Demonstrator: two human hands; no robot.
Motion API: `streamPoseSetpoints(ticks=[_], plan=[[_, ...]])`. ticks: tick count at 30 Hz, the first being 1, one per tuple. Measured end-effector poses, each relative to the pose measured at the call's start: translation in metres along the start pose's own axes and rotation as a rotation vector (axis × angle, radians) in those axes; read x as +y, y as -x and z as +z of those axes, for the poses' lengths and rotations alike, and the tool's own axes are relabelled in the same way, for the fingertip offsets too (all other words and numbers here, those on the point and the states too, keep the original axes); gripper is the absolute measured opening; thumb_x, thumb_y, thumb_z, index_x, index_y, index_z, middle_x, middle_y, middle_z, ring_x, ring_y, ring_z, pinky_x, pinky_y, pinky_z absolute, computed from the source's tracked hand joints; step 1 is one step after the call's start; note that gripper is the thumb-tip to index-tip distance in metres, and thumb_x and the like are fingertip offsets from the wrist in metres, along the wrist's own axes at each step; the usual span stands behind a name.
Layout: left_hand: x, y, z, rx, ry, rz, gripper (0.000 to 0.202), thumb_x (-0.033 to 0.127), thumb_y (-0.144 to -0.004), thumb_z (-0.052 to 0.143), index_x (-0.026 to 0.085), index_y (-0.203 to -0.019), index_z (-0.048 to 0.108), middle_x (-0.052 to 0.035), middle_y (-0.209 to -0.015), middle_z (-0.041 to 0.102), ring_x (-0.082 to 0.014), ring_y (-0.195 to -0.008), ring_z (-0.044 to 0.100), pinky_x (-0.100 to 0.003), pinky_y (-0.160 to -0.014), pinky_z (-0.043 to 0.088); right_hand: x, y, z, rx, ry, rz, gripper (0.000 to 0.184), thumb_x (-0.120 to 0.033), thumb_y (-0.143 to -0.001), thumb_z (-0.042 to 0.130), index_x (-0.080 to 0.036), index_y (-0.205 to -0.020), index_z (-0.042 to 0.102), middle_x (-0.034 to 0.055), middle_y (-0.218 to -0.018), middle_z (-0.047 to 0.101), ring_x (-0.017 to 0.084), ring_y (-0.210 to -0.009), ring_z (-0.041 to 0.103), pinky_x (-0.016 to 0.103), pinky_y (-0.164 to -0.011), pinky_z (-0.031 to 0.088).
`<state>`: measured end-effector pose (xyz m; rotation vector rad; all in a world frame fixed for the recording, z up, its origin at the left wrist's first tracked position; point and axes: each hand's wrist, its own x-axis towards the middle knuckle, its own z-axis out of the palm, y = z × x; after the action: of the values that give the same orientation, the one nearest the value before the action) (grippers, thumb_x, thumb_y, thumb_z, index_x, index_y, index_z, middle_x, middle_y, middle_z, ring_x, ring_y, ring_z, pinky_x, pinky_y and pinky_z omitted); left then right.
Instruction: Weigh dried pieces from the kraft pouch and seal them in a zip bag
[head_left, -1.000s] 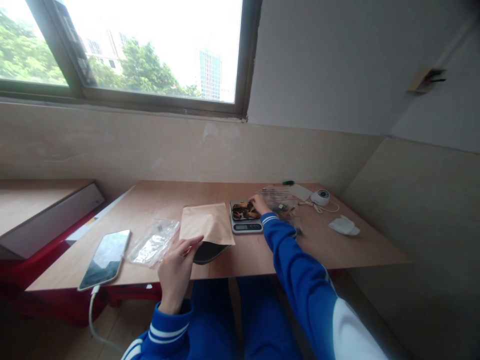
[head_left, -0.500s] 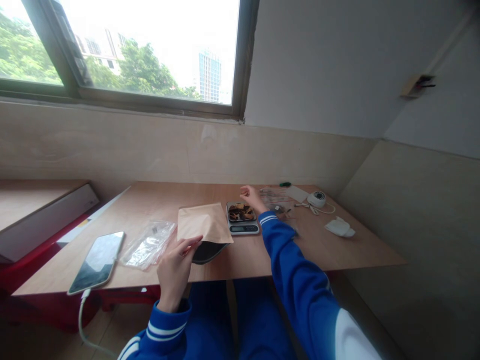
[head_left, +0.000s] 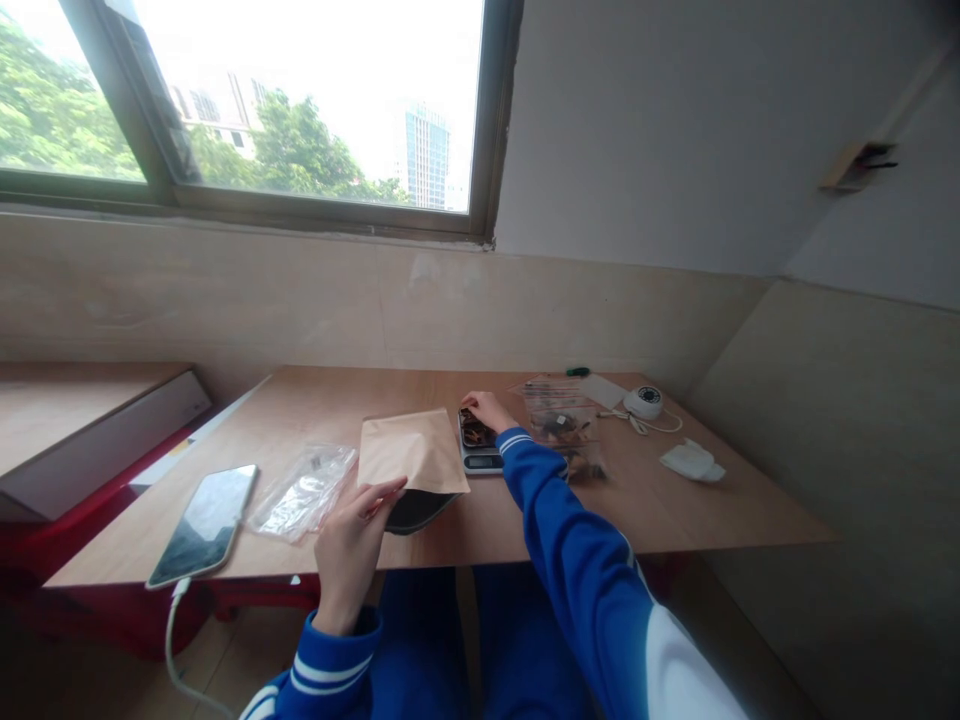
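Note:
My left hand (head_left: pixel 351 543) grips the near lower corner of a brown paper pouch (head_left: pixel 411 453) at the table's front edge; the pouch's dark open mouth faces me. Just right of the pouch sits a small digital scale (head_left: pixel 480 447) with dark brown dried pieces on its pan. My right hand (head_left: pixel 486 409) reaches over that pan, fingers down among the pieces. I cannot tell whether it holds any. My blue sleeve hides part of the scale.
A phone (head_left: pixel 204 522) on a white cable lies at the front left, a crumpled clear bag (head_left: pixel 301 489) beside it. Clear bags of pieces (head_left: pixel 561 425), a white round device (head_left: pixel 644 401) and a white wad (head_left: pixel 691 462) lie on the right. A wall borders the wooden table (head_left: pixel 697 510).
My right hand lifted off the scale's right side, rose above it, then came down on the pan's left part. The left hand kept its hold on the pouch.

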<state>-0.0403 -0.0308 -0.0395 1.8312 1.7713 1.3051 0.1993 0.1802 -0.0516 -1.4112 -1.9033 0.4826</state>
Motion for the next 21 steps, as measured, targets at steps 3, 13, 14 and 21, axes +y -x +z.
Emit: streamPoseSetpoints(ticks=[3,13,14,21], plan=[[-0.002,-0.001,0.002,0.023,0.0,-0.012,0.026,0.049,-0.081,0.056,0.034,-0.092,0.073,0.0042,-0.087,0.073,-0.0148,-0.076,0.066,-0.022,-0.061,0.046,-0.012,0.01,-0.02,0.082,-0.032,0.004,0.023,-0.005,-0.08,0.05,-0.015,-0.089,0.069,0.008,-0.093,0.071,0.019,-0.091,0.065,0.032,-0.088,0.047],[0.005,-0.016,0.012,0.075,-0.027,-0.033,0.021,0.047,-0.08,0.059,0.036,-0.091,0.073,0.0058,-0.086,0.073,-0.0144,-0.074,0.065,-0.024,-0.064,0.046,-0.1,0.148,-0.031,-0.24,-0.66,-0.216,0.028,-0.024,-0.092,0.042,-0.018,-0.103,0.067,0.0046,-0.099,0.07,0.017,-0.093,0.066,0.032,-0.087,0.052],[0.006,-0.017,0.014,0.071,-0.027,-0.03,0.022,0.048,-0.08,0.059,0.035,-0.091,0.073,0.0055,-0.085,0.073,-0.0143,-0.074,0.065,-0.024,-0.063,0.046,-0.107,0.16,-0.024,-0.323,-0.596,-0.242,0.026,-0.021,-0.09,0.046,-0.02,-0.104,0.068,0.0039,-0.105,0.069,0.017,-0.101,0.063,0.033,-0.093,0.049],[0.009,-0.01,0.028,0.116,-0.067,0.053,0.024,0.045,-0.084,0.054,0.034,-0.094,0.073,0.0046,-0.084,0.071,-0.0129,-0.073,0.063,-0.022,-0.06,0.044,-0.119,0.172,0.05,-0.123,-0.075,-0.084,0.047,0.0,-0.081,0.039,-0.015,-0.119,0.061,0.0137,-0.118,0.063,0.024,-0.111,0.059,0.038,-0.096,0.049]])
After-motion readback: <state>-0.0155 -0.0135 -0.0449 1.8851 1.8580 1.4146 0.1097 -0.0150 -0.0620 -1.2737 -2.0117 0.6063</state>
